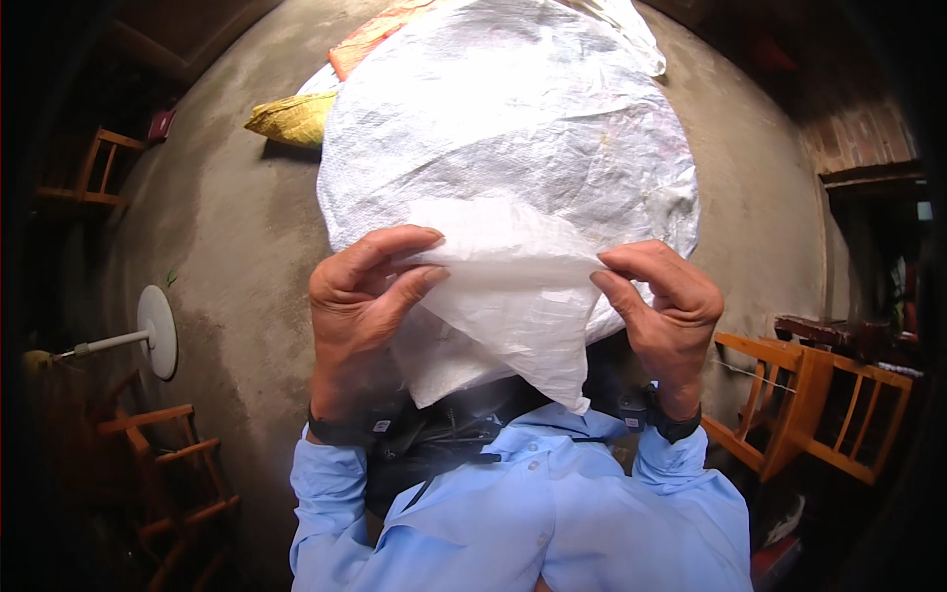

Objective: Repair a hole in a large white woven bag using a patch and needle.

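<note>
A white woven plastic sack [523, 316] is stretched between my two hands in front of my body. My left hand [370, 281] grips one end of its folded upper edge between thumb and fingers. At the other end, my right hand [666, 296] pinches the sack between thumb and forefinger. The lower part hangs toward my lap in uneven points. Behind and under it spreads a round surface covered with a whitish woven plastic sheet [513, 148], creased and brightly lit. What supports that sheet is hidden.
Yellow [296, 118] and orange sacks [380, 35] stick out past the sheet at the far left. A white round-based stand [158, 333] lies tipped on the concrete floor [232, 237] to the left. Wooden chairs stand on the left [182, 454] and right [809, 405].
</note>
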A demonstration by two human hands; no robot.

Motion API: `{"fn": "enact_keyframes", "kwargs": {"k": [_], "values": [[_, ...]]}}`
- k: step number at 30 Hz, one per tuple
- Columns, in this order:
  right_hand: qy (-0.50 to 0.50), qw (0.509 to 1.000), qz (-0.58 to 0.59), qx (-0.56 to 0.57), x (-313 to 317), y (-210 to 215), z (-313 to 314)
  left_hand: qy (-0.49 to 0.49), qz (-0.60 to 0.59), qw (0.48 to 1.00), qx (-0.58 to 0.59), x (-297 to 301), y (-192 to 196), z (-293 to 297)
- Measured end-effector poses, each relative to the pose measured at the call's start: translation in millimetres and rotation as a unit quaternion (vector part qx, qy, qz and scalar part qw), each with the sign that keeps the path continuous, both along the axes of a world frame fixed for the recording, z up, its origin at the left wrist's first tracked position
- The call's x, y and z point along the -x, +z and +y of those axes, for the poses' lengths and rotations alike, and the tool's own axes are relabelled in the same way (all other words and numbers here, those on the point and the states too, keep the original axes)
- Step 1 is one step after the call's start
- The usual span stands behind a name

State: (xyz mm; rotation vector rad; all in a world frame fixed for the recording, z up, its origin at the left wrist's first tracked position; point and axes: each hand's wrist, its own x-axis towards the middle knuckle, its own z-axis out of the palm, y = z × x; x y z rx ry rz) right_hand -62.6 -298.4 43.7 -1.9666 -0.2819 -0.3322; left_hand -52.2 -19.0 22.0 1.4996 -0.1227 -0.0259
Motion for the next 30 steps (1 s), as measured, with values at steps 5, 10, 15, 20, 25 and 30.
{"fn": "enact_keyframes", "kwargs": {"k": [5,10,15,20,25,30], "values": [[0.006,1.000,-0.020,0.017,0,1,-1,-0.003,-0.009,1.000,-0.005,0,-1,1],[0.023,0.999,-0.028,0.024,1,3,-1,-0.004,-0.027,1.000,-0.014,-1,-2,1],[0.047,0.997,-0.039,0.053,1,10,-1,-0.018,-0.069,0.996,-0.058,-4,-3,4],[0.072,0.994,-0.047,0.066,-1,12,-5,-0.022,-0.090,0.993,-0.071,-5,-7,5],[0.072,0.993,-0.084,0.035,-8,4,-3,0.018,-0.174,0.978,-0.118,-7,0,3],[0.062,0.997,0.010,-0.033,-9,1,-2,0.007,-0.141,0.988,-0.065,-11,10,0]]}}
